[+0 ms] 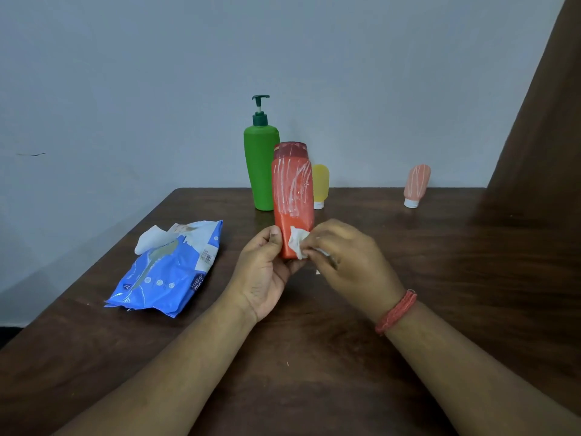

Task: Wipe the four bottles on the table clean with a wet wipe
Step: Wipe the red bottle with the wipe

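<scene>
Dark table [408, 357]: left hand [264, 272] grips red bottle [294, 196]; right hand [345, 259] pinches wipe [297, 243] (low grip risks tipping).

Dark brown wooden table [440, 309] fills the lower frame, its grain running across, its far edge meeting a plain pale grey-blue wall [157, 73] that takes up the whole upper half. There's a small dark mark [31, 154] on that wall at far left. Up the right edge, a brown curtain [540, 121] slants down toward the table's far right corner.
</scene>
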